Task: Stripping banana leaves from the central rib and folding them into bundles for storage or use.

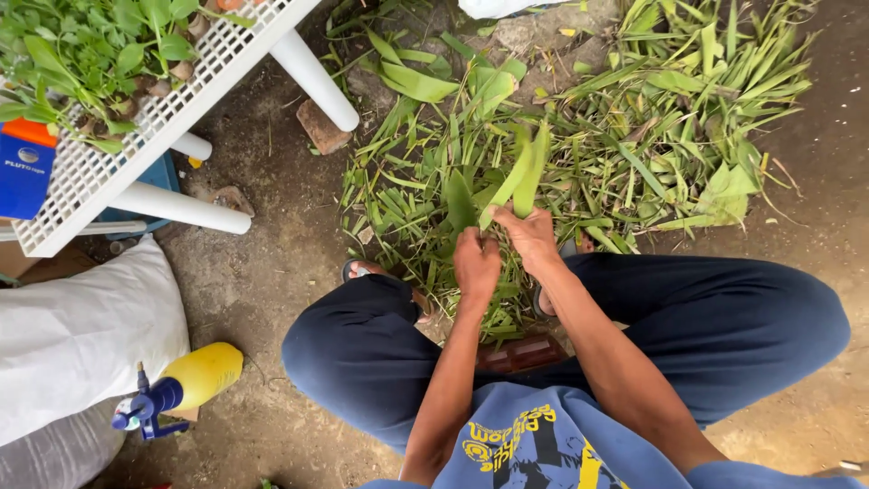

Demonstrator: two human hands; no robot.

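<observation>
Between the knees, just under the leaf pile (579,145) at twelve o'clock, the left hand (475,263) closes on the plant's base while the right hand (532,237) pinches a long green leaf (520,177); a firm base grip and a pull along the blade seems best.

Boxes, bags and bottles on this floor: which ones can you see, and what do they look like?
Blue rectangular carton with an orange top: far left, against the white lattice table.
Yellow plastic spray bottle with a blue nozzle: lying on the dirt, lower left.
Plump white woven sack: left edge, beside the bottle.
</observation>
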